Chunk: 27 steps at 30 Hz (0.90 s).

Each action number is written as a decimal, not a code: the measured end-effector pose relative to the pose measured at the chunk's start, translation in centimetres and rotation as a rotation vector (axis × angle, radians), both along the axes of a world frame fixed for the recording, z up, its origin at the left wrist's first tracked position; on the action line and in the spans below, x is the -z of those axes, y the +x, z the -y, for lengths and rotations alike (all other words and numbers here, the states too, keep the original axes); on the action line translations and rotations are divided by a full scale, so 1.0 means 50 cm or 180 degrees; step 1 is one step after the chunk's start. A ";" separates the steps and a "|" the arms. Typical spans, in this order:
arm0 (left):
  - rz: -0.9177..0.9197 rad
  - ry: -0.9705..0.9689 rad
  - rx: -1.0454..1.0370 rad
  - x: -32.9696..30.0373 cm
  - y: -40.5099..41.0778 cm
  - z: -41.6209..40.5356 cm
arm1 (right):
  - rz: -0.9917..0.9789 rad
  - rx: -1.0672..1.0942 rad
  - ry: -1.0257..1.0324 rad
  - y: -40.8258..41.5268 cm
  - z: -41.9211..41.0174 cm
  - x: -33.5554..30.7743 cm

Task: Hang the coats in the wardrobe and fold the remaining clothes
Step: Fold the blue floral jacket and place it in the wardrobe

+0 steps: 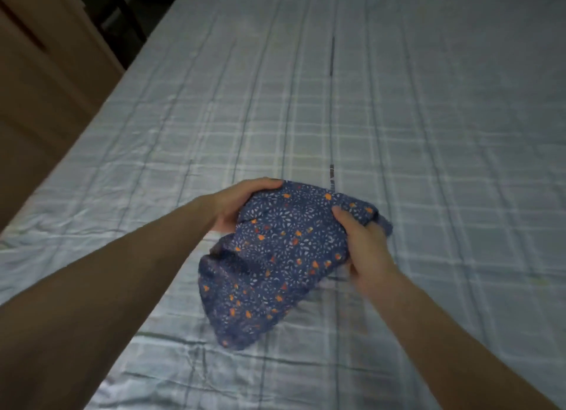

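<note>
One garment [275, 256], soft navy cloth speckled white and orange, was bunched above the bed [428, 118] near its front edge, clutched by the left hand [242, 201] and right hand [364, 247].

no readable text, labels, brands or numbers anywhere

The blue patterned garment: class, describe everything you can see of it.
The garment is dark blue thin-looking fabric printed with small white flecks and orange shapes. It is bunched into a loose, partly folded bundle, not flat. The left hand grips its far left edge and the right hand its right side. Its near end sags toward the checked bedsheet; contact there is unclear.
</note>
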<state>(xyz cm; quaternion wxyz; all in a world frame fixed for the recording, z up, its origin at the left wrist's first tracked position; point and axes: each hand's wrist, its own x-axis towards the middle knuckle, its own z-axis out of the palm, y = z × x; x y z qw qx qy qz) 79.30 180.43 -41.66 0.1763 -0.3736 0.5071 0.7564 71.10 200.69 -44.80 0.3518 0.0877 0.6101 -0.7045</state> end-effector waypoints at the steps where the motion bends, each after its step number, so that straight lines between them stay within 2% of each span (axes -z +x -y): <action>1: -0.0106 -0.0146 -0.0030 -0.022 -0.011 0.003 | 0.0009 -0.0072 -0.0010 -0.029 0.016 -0.032; 5: -0.0753 -0.0670 -0.0298 -0.138 -0.069 0.004 | -0.0253 -0.0329 -0.0267 -0.132 0.061 -0.164; 8: -0.1183 -0.0847 -0.0494 -0.208 -0.075 -0.003 | -0.1057 -0.0420 -0.0364 -0.172 0.057 -0.231; 10: -0.1468 -0.0779 -0.0718 -0.220 -0.060 -0.010 | -0.1583 -0.0608 -0.0422 -0.172 0.037 -0.251; 12: -0.1651 -0.0565 -0.1012 -0.206 -0.032 -0.029 | -0.1814 -0.0818 -0.0365 -0.146 0.006 -0.239; 15: -0.1207 -0.0173 -0.1313 -0.099 0.043 -0.079 | -0.1484 -0.1141 -0.0311 -0.075 -0.049 -0.156; 17: -0.0681 0.0092 -0.1304 0.015 0.136 -0.140 | -0.0681 -0.1392 0.0048 -0.018 -0.090 -0.054; 19: -0.0028 0.0274 -0.1003 0.106 0.234 -0.206 | 0.0188 -0.1657 0.0472 0.036 -0.135 0.049; 20: 0.0198 0.0327 -0.0853 0.138 0.277 -0.234 | 0.0366 -0.1743 0.0623 0.057 -0.155 0.090; 23: 0.0391 0.0065 -0.1250 0.206 0.350 -0.268 | 0.0033 -0.1619 0.1108 0.072 -0.186 0.146; 25: 0.0323 -0.0303 -0.1582 0.219 0.354 -0.267 | -0.0259 -0.1411 0.1167 0.056 -0.174 0.146; 27: 0.0171 -0.0738 -0.1584 0.216 0.335 -0.260 | -0.0482 -0.1374 0.1080 0.037 -0.151 0.143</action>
